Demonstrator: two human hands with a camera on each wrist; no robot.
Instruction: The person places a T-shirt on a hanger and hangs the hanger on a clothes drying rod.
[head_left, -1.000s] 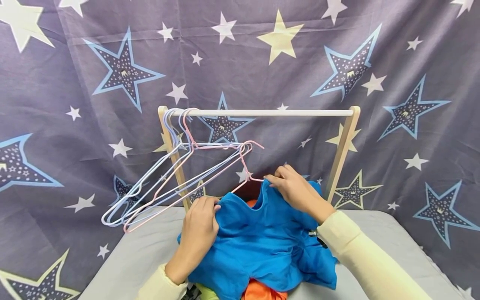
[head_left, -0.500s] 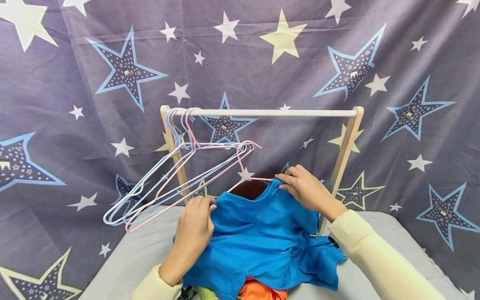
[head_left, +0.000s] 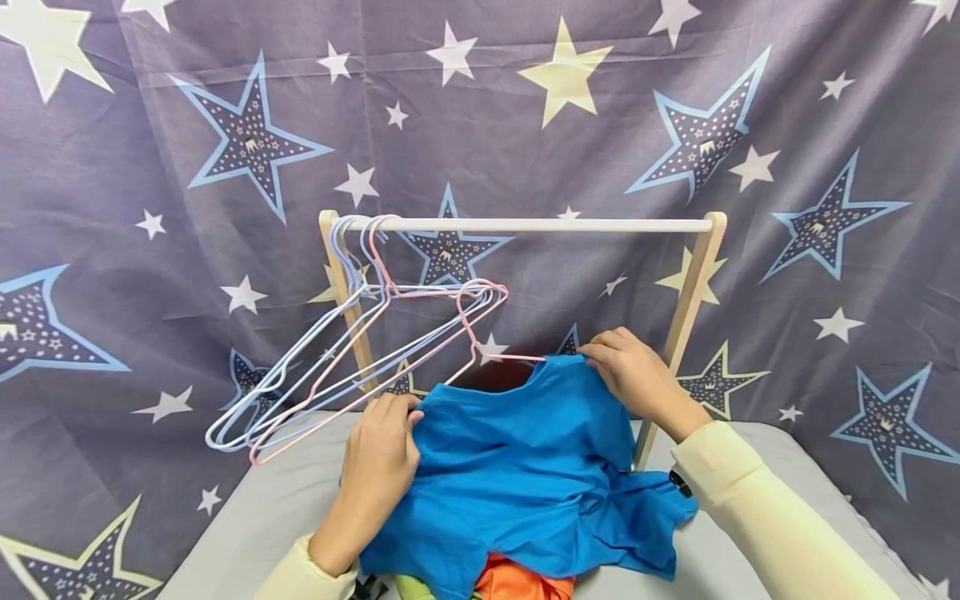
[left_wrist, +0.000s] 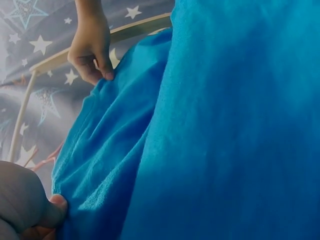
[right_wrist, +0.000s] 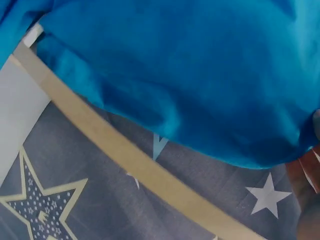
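Observation:
A blue T-shirt (head_left: 517, 458) is spread between both hands in the head view, its neckline facing up and away. My left hand (head_left: 382, 454) pinches the shirt's left shoulder, thumb on the near side. With thumb and fingertips, my right hand (head_left: 633, 379) pinches the right shoulder. A pink hanger (head_left: 474, 337) rises out of the neck opening, hook upward; its lower part is hidden inside the shirt. In the left wrist view the cloth (left_wrist: 225, 125) fills most of the frame, with thumb and fingers gripping its edge. The right wrist view shows the sleeve side (right_wrist: 175, 75).
A wooden rack with a white rail (head_left: 540, 225) stands behind the shirt. Several pink, blue and white hangers (head_left: 300, 375) hang at its left end. Orange cloth (head_left: 521, 579) and green cloth (head_left: 412, 587) lie below the shirt on the grey surface (head_left: 247, 508). A star-patterned curtain (head_left: 480, 108) backs everything.
The hands have moved apart, the right one rightward and the left one slightly left and down, stretching the shirt's shoulders wider. The pink hanger's hook has shifted left and turned.

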